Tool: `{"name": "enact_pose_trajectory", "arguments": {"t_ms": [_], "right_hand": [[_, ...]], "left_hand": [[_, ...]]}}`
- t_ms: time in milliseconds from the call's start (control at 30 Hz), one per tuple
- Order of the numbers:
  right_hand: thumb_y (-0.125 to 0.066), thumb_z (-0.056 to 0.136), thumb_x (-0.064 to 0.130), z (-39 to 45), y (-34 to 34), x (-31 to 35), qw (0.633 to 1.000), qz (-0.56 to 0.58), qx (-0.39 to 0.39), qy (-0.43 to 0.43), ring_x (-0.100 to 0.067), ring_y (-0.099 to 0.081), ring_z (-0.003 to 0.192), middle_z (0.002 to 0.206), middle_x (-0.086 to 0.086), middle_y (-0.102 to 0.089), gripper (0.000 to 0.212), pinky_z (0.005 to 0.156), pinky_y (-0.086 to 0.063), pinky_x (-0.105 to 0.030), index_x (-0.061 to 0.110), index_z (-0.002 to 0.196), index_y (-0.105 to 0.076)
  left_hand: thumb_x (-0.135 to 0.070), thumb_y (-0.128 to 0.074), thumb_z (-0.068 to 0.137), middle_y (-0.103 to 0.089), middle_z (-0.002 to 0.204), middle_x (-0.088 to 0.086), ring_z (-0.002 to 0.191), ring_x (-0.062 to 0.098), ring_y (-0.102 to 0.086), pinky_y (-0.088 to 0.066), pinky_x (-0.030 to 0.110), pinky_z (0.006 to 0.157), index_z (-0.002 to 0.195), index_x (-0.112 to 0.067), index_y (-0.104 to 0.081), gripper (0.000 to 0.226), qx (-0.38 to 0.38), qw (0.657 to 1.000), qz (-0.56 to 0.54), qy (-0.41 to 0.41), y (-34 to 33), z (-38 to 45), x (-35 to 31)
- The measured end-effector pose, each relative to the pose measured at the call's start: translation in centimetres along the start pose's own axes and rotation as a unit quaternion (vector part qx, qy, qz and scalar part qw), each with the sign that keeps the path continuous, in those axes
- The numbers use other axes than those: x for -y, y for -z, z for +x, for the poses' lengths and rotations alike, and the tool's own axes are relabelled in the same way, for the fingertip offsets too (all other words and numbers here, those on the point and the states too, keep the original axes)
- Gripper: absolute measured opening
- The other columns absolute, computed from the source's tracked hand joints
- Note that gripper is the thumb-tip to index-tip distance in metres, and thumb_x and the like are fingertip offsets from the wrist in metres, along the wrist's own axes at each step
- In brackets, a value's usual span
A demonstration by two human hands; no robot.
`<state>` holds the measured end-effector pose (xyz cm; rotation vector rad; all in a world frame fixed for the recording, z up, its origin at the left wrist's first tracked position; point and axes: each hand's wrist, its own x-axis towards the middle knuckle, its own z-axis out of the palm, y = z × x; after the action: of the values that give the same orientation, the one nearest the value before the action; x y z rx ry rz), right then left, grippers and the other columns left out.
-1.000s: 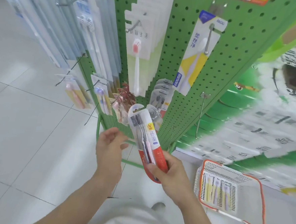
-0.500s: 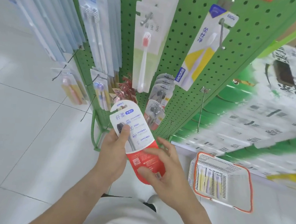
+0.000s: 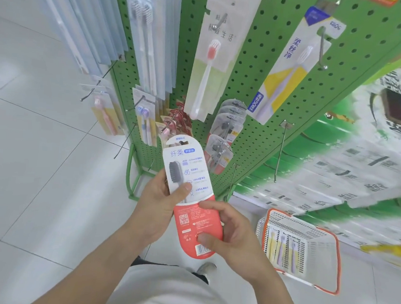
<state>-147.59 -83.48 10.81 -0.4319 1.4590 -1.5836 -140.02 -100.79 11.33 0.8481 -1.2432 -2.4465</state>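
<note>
1. Your toothbrush pack (image 3: 192,208) is white on its upper half, with pale blue print and a dark grey brush head. Its lower half is coral red with white print, a QR code and a barcode.
2. The pegboard (image 3: 260,68) facing you is bright green, dotted with even rows of dark holes.
3. The hanging pack (image 3: 209,64) is pale green and white, and its brush is white with pink bristles.
4. The slanted pack (image 3: 287,77) is white with yellow blocks and a dark blue top.
5. The basket (image 3: 320,253) is white mesh with an orange rim.
6. The floor (image 3: 38,176) is pale grey tile with darker lines.
</note>
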Motion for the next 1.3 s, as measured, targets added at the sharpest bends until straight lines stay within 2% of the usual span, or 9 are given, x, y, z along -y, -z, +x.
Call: {"name": "enact_pose_trajectory", "arguments": {"t_ms": [233, 433, 567, 733, 967, 1067, 1167, 1233, 1300], "right_hand": [[-0.073, 0.079, -0.018, 0.4, 0.8, -0.3, 0.999, 0.014, 0.039, -0.020, -0.027, -0.067, 0.109, 0.125, -0.014, -0.068, 0.068, 0.089, -0.055, -0.039, 0.015, 0.137, -0.058], [-0.076, 0.077, -0.016, 0.5, 1.6, 0.2, 0.998, -0.009, 0.066, -0.020, -0.033, -0.063, 0.116, 0.135, -0.013, -0.064, 0.081, 0.096, -0.053, -0.051, 0.025, 0.144, -0.054], [-0.075, 0.077, -0.018, 0.2, 2.1, 0.7, 0.995, -0.013, 0.087, -0.039, -0.035, -0.064, 0.115, 0.138, -0.012, -0.061, 0.086, 0.084, -0.058, -0.050, 0.028, 0.146, -0.051], [-0.075, 0.076, -0.020, 0.3, 2.4, 0.8, 0.995, 0.005, 0.091, -0.034, -0.033, -0.064, 0.115, 0.138, -0.014, -0.061, 0.086, 0.082, -0.059, -0.048, 0.025, 0.146, -0.052], [-0.070, 0.082, -0.018, 0.2, 2.9, 0.4, 0.997, 0.014, 0.061, -0.041, -0.033, -0.066, 0.105, 0.136, -0.012, -0.061, 0.076, 0.072, -0.062, -0.050, 0.027, 0.142, -0.055], [-0.070, 0.090, -0.004, 0.6, 2.4, 0.1, 0.996, -0.086, -0.026, -0.023, -0.025, -0.068, 0.102, 0.129, -0.002, -0.065, 0.061, 0.070, -0.061, -0.041, 0.038, 0.133, -0.063], [-0.071, 0.094, 0.023, 0.8, 2.0, -0.2, 0.975, -0.210, -0.069, 0.015, -0.003, -0.060, 0.118, 0.142, 0.008, -0.052, 0.047, 0.088, -0.057, -0.028, 0.040, 0.136, -0.059], [-0.071, 0.091, 0.044, 0.9, 1.7, -0.1, 0.951, -0.300, -0.066, 0.017, 0.009, -0.041, 0.136, 0.155, 0.016, -0.036, 0.055, 0.108, -0.047, -0.029, 0.039, 0.143, -0.053], [-0.070, 0.087, 0.056, 1.1, 1.1, 0.3, 0.927, -0.369, -0.065, 0.032, 0.022, -0.023, 0.138, 0.156, 0.027, -0.023, 0.068, 0.115, -0.031, -0.015, 0.033, 0.148, -0.048]], "left_hand": [[-0.009, -0.057, 0.092, -0.073, 0.120, 0.013, 0.101, 0.033, -0.073, -0.063, 0.041, 0.079, 0.133, -0.010, -0.056, 0.040, -0.013, 0.999, -0.026, 0.027, -0.5, 0.3, 0.1], [-0.004, -0.054, 0.097, -0.073, 0.119, 0.013, 0.100, 0.033, -0.074, -0.064, 0.041, 0.077, 0.134, -0.009, -0.056, 0.037, -0.024, 0.999, -0.011, 0.046, -0.8, 1.1, 0.1], [-0.004, -0.054, 0.097, -0.073, 0.119, 0.014, 0.102, 0.035, -0.073, -0.063, 0.043, 0.081, 0.134, -0.008, -0.057, 0.037, -0.021, 0.999, -0.004, 0.046, -1.2, 1.2, 0.2], [-0.005, -0.059, 0.093, -0.074, 0.118, 0.012, 0.101, 0.034, -0.073, -0.063, 0.042, 0.080, 0.131, -0.010, -0.058, 0.039, -0.003, 0.999, 0.002, 0.053, -1.4, 1.6, -0.1], [-0.020, -0.065, 0.081, -0.073, 0.118, 0.014, 0.109, 0.043, -0.068, -0.052, 0.058, 0.093, 0.134, -0.014, -0.057, 0.053, -0.015, 0.998, 0.025, 0.060, -1.9, 2.1, -0.4], [-0.014, -0.066, 0.085, -0.075, 0.111, 0.015, 0.102, 0.039, -0.072, -0.055, 0.055, 0.087, 0.135, -0.012, -0.054, 0.051, -0.020, 0.998, 0.046, 0.046, -2.2, 2.4, -0.2], [-0.002, -0.063, 0.092, -0.076, 0.106, 0.014, 0.093, 0.033, -0.073, -0.056, 0.052, 0.084, 0.138, -0.013, -0.051, 0.049, -0.026, 0.997, 0.060, 0.044, -2.8, 2.6, 0.1], [0.000, -0.064, 0.090, -0.076, 0.108, 0.015, 0.092, 0.031, -0.072, -0.056, 0.050, 0.082, 0.141, -0.015, -0.050, 0.055, -0.022, 0.997, 0.056, 0.046, -3.0, 2.7, 0.2], [-0.004, -0.070, 0.085, -0.075, 0.107, 0.017, 0.090, 0.028, -0.072, -0.056, 0.045, 0.078, 0.142, -0.018, -0.051, 0.062, -0.013, 0.998, 0.040, 0.051, -3.2, 2.5, 0.1]]}}
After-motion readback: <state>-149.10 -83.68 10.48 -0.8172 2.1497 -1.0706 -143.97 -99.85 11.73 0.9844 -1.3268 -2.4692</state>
